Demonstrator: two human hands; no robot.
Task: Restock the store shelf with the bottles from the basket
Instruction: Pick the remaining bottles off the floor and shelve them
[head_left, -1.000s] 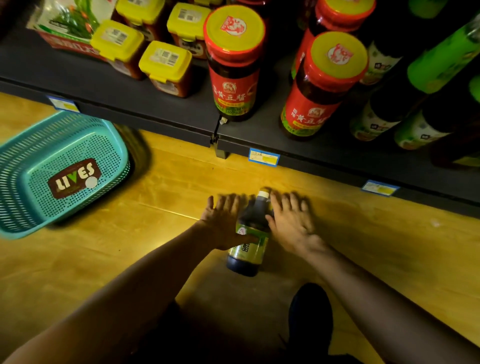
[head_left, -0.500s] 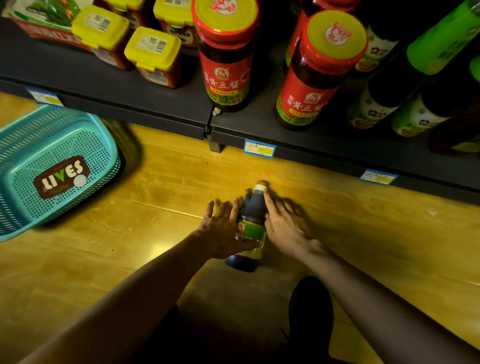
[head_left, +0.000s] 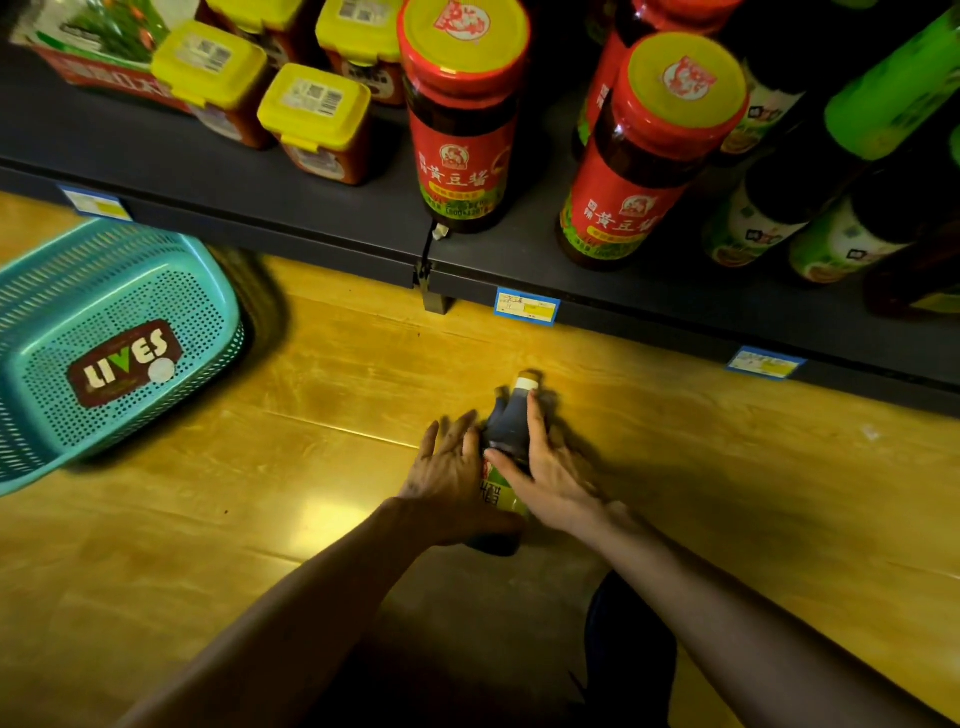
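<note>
A dark soy sauce bottle (head_left: 506, 457) lies on the wooden floor (head_left: 322, 374) just in front of the dark shelf (head_left: 322, 208). The left hand (head_left: 447, 478) and right hand (head_left: 550, 475) flank it, fingers straight, pressing its sides. The teal basket (head_left: 119, 291) sits well left of the bottle. Red-lidded jars (head_left: 467, 114) crowd the shelf edge; bare floor lies between bottle and shelf.
</note>
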